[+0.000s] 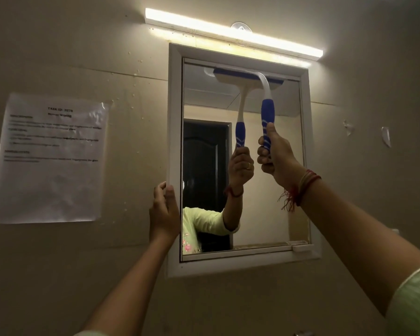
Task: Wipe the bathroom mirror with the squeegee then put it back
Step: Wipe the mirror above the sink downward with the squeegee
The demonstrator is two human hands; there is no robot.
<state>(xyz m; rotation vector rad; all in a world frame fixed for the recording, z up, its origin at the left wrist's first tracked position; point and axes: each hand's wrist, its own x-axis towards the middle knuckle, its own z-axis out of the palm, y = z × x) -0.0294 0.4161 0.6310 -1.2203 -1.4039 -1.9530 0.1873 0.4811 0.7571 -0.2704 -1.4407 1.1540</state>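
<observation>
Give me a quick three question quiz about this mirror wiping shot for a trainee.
1. True or false: the squeegee blade sits at the bottom of the mirror.
2. Which hand grips the squeegee handle? A) left hand B) right hand
3. Fill in: the left hand holds the mirror's white ____.

Key: 1 false, the blade is at the top. 2 B, the right hand. 3 frame, at its left edge.

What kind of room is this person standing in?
Probably a bathroom: a white-framed wall mirror under a strip light, and the right hand holding a squeegee against the glass.
</observation>
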